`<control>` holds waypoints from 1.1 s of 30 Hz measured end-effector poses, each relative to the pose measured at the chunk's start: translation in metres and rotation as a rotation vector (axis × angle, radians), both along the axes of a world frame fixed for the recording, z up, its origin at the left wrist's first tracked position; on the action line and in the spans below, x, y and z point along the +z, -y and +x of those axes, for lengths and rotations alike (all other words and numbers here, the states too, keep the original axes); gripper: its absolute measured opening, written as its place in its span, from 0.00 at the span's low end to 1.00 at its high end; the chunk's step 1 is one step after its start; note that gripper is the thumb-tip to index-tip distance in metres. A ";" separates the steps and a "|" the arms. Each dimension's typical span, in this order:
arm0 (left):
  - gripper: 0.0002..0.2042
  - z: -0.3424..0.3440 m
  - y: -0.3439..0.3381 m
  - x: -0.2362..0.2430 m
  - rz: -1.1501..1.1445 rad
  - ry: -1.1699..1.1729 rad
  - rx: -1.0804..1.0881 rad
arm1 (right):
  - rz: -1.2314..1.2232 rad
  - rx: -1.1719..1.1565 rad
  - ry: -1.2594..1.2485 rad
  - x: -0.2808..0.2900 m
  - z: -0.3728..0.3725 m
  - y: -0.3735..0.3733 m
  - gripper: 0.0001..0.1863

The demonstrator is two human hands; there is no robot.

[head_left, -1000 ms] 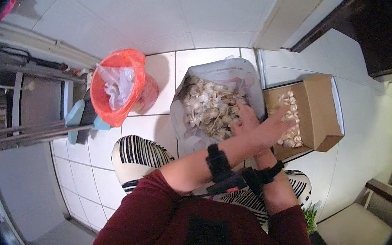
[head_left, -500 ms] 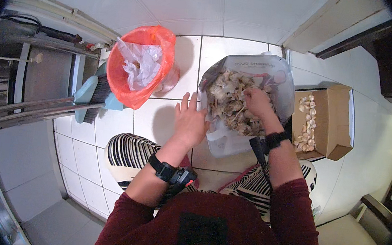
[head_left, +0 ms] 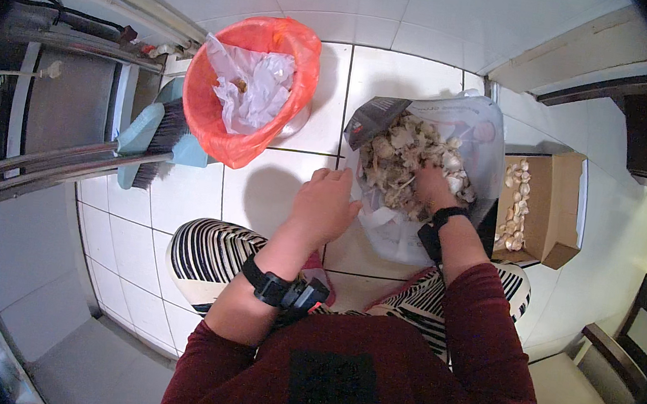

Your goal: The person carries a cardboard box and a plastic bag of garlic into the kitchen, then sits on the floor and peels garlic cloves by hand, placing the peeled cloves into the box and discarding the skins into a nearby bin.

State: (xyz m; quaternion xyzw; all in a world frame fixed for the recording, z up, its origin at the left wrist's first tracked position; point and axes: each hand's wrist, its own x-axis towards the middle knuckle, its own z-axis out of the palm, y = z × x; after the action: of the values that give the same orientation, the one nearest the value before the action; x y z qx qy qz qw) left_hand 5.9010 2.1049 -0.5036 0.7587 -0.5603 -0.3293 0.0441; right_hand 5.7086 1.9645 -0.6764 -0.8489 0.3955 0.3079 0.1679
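A translucent plastic bag point(head_left: 401, 246) lies open on the floor in front of me, holding a heap of garlic bulbs and loose papery skins point(head_left: 404, 149). My right hand point(head_left: 434, 188) reaches down into this heap; its fingertips are hidden among the garlic, so I cannot tell what they touch. Left of the bag, my left hand point(head_left: 325, 205) hovers over the tiles, holding nothing, its fingers slightly bent and the thumb apart. To the right, separated garlic cloves point(head_left: 515, 205) lie along the near side of a cardboard box point(head_left: 563, 200).
At the far left stands a bin lined with a red bag point(head_left: 302, 101), with crumpled white plastic point(head_left: 253, 88) inside. Beside it are a pale blue brush and dustpan point(head_left: 141, 139) with long handles. A chair point(head_left: 578, 402) stands at the near right. My knees flank the bag's near side.
My right hand has gone lower into the garlic heap, its fingers now out of sight. My left hand's spread fingers have come closer together. The whole view has shifted slightly.
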 end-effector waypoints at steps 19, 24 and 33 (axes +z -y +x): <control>0.23 -0.057 0.044 -0.024 -0.358 -0.581 0.067 | 1.190 -1.294 0.744 0.120 -0.040 0.023 0.21; 0.23 -0.083 0.056 -0.036 -0.076 -0.986 0.227 | 1.047 -1.226 0.741 0.169 -0.047 -0.003 0.29; 0.21 -0.085 0.060 -0.039 0.054 -1.204 0.578 | 0.434 -0.473 1.101 0.161 -0.041 -0.014 0.24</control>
State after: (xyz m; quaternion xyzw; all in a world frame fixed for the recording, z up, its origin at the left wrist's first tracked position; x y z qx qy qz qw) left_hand 5.8156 2.0445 -0.5429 0.5629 -0.2037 -0.6841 0.4167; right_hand 5.6677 1.9784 -0.5158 -0.7192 0.3565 -0.1455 0.5783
